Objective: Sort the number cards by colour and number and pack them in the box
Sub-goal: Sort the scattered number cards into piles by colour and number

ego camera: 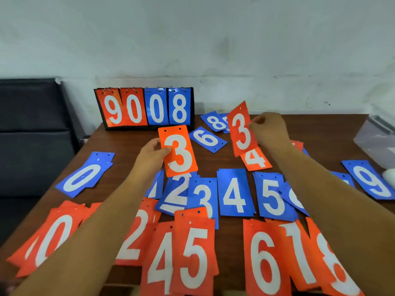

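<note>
Both hands are raised over the middle of the table (pixel 213 161), each gripping an orange card marked 3. The left hand (pixel 149 155) pinches the left edge of one orange 3 card (pixel 177 151) between thumb and fingers; the card stands upright, facing the camera, above the blue row. The right hand (pixel 268 130) pinches the right edge of the second orange 3 card (pixel 241 129), which leans slightly left and hangs just over an orange 4 card (pixel 256 160) lying on the wood.

Along the table's near edge lie orange stacks showing 0 (pixel 51 238), 2 (pixel 133 238), 4 (pixel 160 261), 5 (pixel 195 253), 6 (pixel 265 261), 1 (pixel 299 251) and 8 (pixel 335 265). Behind them runs a blue row: 0 (pixel 82 177) near the left edge, then 2 (pixel 176 193), 3 (pixel 203 199), 4 (pixel 235 193), 5 (pixel 272 195), and 9 (pixel 370 182) toward the right edge. A blue 6 (pixel 207 138) and blue 8 (pixel 215 121) lie farther back, between the hands. A flip scoreboard (pixel 145 108) reading 9008 stands at the far edge against the wall. A clear plastic box (pixel 376 142) sits at the right edge.
</note>
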A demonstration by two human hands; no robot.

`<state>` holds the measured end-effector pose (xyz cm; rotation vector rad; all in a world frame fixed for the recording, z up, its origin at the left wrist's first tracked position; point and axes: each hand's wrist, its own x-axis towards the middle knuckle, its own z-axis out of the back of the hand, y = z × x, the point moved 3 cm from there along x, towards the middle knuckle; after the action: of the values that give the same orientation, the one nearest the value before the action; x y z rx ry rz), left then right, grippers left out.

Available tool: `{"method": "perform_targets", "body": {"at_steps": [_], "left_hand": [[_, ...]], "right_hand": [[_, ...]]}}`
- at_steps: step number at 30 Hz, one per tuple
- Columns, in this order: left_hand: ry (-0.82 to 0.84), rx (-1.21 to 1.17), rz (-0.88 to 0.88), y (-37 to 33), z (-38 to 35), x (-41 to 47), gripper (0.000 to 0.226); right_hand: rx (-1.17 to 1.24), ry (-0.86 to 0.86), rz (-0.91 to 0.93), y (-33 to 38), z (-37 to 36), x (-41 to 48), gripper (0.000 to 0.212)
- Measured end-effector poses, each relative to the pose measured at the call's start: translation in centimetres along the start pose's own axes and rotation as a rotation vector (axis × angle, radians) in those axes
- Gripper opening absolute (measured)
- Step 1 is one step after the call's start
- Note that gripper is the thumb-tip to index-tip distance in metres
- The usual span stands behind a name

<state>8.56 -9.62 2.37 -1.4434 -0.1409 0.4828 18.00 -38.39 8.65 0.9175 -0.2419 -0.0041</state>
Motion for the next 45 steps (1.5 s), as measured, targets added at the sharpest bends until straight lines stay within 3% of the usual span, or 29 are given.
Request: {"method": "perform_targets", "body": {"at_steps": [3,6,9,15,21,26,29,33,38,45], "left_hand": [[0.043,-0.052,-0.002,-0.6,1.7,-2.1,0.032],[0.100,-0.075,-0.048,-0.8,3.8,-4.4,0.028],[0.111,-0.085,-0.073,-1.1,6.2,-6.7,0.023],[0.158,-0.098,-0.056,-0.9,9.6,-10.9,0.030],[0.200,-0.126,-0.075,1.4,10.5,-14.0,0.025],[0.097,0.211,-0.127,3.5,10.9,-15.6,0.025],[-0.010,0.478,-0.253,5.3,11.8,-15.9,0.024],[-0.097,0.884,-0.465,8.4,12.6,-16.0,0.028],[0.097,1.040,-0.402,11.2,12.1,-15.8,0.044],[0.122,1.110,-0.357,11.7,12.4,-16.1,0.048]], "right_hand": [[0.382,0.260,-0.133,2.8,-1.1,-3.9,0.003],[0.517,0.461,-0.186,4.7,-2.9,-7.6,0.008],[0.506,0.562,-0.174,6.6,-4.5,-11.0,0.019],[0.296,0.620,-0.033,10.0,-7.1,-16.5,0.013],[0.236,0.665,-0.081,10.1,-10.3,-20.8,0.022],[0.306,0.719,-0.168,7.7,-10.4,-23.7,0.022],[0.392,0.728,-0.229,6.0,-9.6,-25.2,0.019],[0.462,0.801,-0.159,5.2,-9.8,-28.0,0.018],[0.262,0.884,-0.020,3.7,-10.6,-29.9,0.025],[0.178,0.752,0.020,1.0,-7.7,-28.7,0.026]]}}
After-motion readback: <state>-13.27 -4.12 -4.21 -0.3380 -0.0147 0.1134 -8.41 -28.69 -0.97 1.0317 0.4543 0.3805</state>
